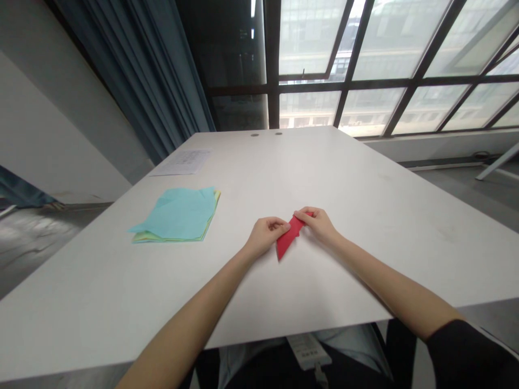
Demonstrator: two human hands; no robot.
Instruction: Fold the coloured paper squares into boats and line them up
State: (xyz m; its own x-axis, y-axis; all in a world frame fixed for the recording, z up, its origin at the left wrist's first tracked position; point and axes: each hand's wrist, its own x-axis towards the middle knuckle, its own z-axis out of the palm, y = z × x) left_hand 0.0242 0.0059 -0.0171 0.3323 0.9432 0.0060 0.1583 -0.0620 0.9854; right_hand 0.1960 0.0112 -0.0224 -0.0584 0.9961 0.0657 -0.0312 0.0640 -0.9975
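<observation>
A small piece of folded red paper point(287, 241) is held between my two hands, a little above or on the table; the exact gap I cannot tell. Its pointed lower end faces toward me. My left hand point(265, 232) pinches its left edge between thumb and fingers. At its upper right end, my right hand point(318, 222) grips the paper with thumb and forefinger. Part of the red paper is hidden behind the fingers.
A stack of coloured paper sheets point(178, 213), light blue on top with yellow-green below, lies to the left on the white table point(324, 167). Behind it is a printed sheet point(182, 162). Blue curtains point(141, 70) and windows stand beyond the far edge.
</observation>
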